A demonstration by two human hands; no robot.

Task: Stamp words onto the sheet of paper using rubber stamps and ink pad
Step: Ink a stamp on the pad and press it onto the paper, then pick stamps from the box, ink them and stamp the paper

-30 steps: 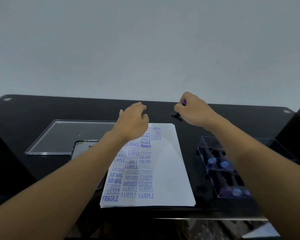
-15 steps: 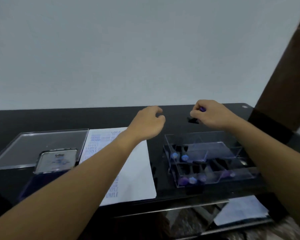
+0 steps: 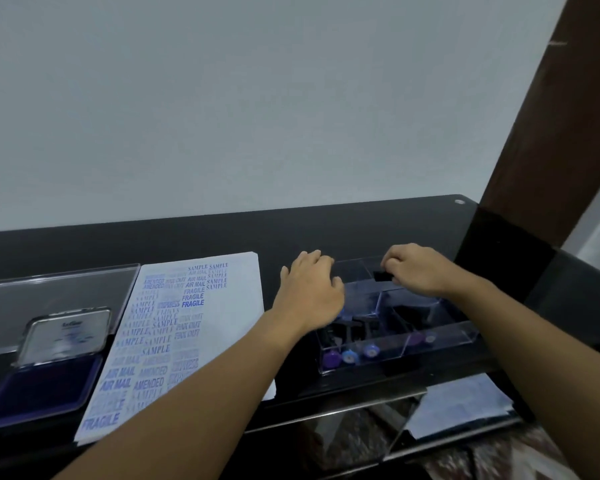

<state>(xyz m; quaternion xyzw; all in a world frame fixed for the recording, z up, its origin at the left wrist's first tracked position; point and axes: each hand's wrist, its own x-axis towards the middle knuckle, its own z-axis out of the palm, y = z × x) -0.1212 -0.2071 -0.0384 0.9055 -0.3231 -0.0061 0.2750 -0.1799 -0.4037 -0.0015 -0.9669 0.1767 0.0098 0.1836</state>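
The fingers of the right hand hide most of the black stamp.

— Far left on the table?
— Ink pad at the near edge, with its raised lid just behind and a flat tray behind that.
— Right of the pad?
— Sheet of paper, just beside it, reaching from the near edge back to mid-table.
— Further right?
— Compartment box, near the sheet but apart. Several stamps lying in its near compartments. Left hand over the box's left side; right hand over the far compartments, pinching a rubber stamp.
— Lower down?
— Loose papers under the table's right end.
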